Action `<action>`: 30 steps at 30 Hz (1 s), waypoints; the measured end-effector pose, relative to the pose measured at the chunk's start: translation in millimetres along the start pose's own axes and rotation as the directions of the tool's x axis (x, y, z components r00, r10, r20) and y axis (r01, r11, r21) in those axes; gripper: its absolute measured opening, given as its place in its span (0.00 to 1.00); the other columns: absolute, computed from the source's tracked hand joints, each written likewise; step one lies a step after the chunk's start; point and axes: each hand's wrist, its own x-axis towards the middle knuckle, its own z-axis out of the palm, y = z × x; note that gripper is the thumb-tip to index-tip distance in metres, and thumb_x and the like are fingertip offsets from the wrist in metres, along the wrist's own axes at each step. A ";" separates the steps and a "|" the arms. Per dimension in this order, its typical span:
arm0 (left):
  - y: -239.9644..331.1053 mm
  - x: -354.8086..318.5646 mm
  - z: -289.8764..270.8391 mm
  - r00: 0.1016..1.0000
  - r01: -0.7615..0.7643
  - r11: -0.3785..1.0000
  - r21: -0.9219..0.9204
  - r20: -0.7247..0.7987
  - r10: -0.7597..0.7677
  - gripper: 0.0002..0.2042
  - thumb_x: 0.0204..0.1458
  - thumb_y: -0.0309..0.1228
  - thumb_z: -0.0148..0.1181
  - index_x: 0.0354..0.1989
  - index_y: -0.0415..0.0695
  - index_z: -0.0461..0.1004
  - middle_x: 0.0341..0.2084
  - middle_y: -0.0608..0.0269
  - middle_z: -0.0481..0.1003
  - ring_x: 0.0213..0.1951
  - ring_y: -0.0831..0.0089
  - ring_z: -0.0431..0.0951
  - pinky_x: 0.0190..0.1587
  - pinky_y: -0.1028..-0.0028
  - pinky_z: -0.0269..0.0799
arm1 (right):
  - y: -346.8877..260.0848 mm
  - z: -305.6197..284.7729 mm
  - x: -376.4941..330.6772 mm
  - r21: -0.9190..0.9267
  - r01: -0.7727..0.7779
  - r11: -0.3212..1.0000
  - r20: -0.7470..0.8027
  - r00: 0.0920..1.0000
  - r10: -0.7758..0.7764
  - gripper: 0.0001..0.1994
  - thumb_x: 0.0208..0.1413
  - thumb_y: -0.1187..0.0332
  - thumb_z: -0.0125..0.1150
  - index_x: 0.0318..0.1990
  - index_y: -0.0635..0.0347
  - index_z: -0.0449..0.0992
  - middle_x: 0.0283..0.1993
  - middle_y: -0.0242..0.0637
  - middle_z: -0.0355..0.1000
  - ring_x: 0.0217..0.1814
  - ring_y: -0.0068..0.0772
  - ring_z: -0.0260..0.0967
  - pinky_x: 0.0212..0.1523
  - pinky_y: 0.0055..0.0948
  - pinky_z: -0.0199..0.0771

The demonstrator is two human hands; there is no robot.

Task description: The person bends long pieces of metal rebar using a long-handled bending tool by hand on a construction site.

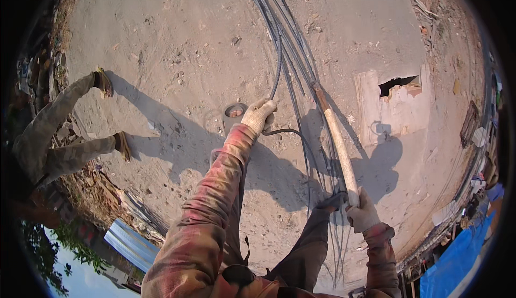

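My left hand [260, 116], in a pale work glove, is closed around a ribbed steel rod [278, 64] that runs up toward the far bundle. A dark curved rod [287, 130] comes out beside that hand and bends to the right; whether it is the same rod I cannot tell. My right hand [363, 212], also gloved, grips the near end of a long pole with a pale shaft [339, 147]. The pole's rust-brown far end [319, 94] rests at or over the steel rods [302, 61]. A round grey container [234, 112] stands just left of my left hand.
At the left another person's legs [80, 150] in patterned trousers and sandals stand on the dusty ground. To the right a pale slab [395, 107] has a jagged hole. My shoe [334, 201] is beside the rods. A blue tarp [457, 255] and debris border the ground.
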 end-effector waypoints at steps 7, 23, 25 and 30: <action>21.1 44.3 59.5 0.990 0.061 0.995 0.084 -0.136 -0.049 0.14 0.57 0.41 0.55 0.37 0.41 0.71 0.20 0.67 0.69 0.16 0.77 0.66 0.19 0.72 0.66 | 19.1 -13.7 -71.2 0.037 -0.106 0.994 -0.088 0.990 0.109 0.19 0.41 0.81 0.53 0.45 0.60 0.63 0.25 0.34 0.65 0.19 0.23 0.63 0.18 0.25 0.64; 11.5 143.6 155.5 0.994 -0.092 0.860 0.502 -0.012 0.113 0.23 0.50 0.40 0.64 0.48 0.33 0.75 0.34 0.57 0.78 0.32 0.71 0.79 0.33 0.72 0.73 | 7.4 -30.1 -182.9 0.067 -0.168 0.983 -0.068 0.983 0.173 0.22 0.43 0.82 0.54 0.50 0.64 0.62 0.25 0.32 0.66 0.23 0.22 0.65 0.22 0.24 0.67; 19.9 144.6 155.4 0.996 -0.030 0.795 0.606 -0.044 0.072 0.25 0.48 0.42 0.65 0.50 0.36 0.75 0.38 0.57 0.79 0.35 0.69 0.79 0.35 0.71 0.75 | -4.4 -32.1 -191.0 0.166 -0.160 0.973 -0.026 0.986 0.167 0.21 0.44 0.81 0.55 0.50 0.64 0.62 0.26 0.33 0.67 0.24 0.21 0.66 0.23 0.24 0.67; 34.6 138.7 155.5 0.999 0.018 0.740 0.673 -0.044 0.016 0.26 0.47 0.45 0.65 0.51 0.41 0.76 0.43 0.59 0.79 0.42 0.67 0.79 0.39 0.70 0.76 | -45.4 -30.5 -201.1 0.057 -0.190 0.980 -0.032 0.981 0.192 0.20 0.46 0.79 0.57 0.48 0.65 0.62 0.26 0.34 0.68 0.24 0.22 0.66 0.23 0.24 0.67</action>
